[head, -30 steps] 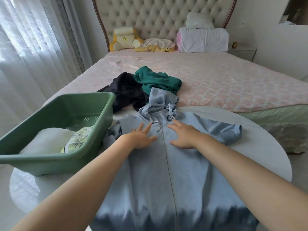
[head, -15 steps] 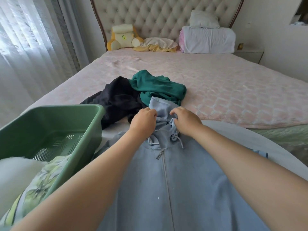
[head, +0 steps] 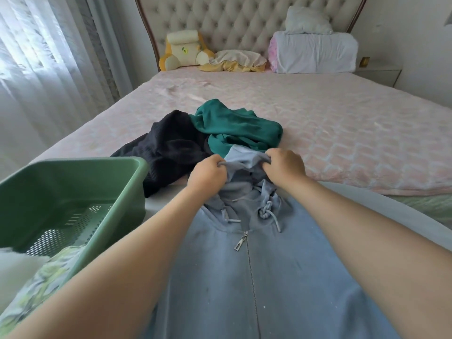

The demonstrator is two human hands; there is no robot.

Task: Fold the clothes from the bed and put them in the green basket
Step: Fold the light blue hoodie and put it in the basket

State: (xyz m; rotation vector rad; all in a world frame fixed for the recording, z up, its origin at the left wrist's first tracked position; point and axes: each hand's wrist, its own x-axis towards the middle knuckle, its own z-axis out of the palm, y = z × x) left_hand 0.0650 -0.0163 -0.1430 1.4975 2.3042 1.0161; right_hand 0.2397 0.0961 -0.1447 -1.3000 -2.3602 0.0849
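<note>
Right now, light blue zip hoodie (head: 244, 277) lies flat, zip up, on the white table (head: 159, 204). Green basket (head: 73, 192) just left of it holds a floral cloth (head: 41, 277). Left hand (head: 208, 173) and right hand (head: 283, 167) both have fingers curled tight around the hood edge, bunching it. Beyond: black garment (head: 171, 148) and teal garment (head: 232, 126), unfolded, touching, on the pink bed (head: 342, 133).

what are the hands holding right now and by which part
Both hands grip the light blue hoodie by its hood: the left hand bunches the hood's left edge, the right hand its right edge, fingers curled into the fabric.
</note>
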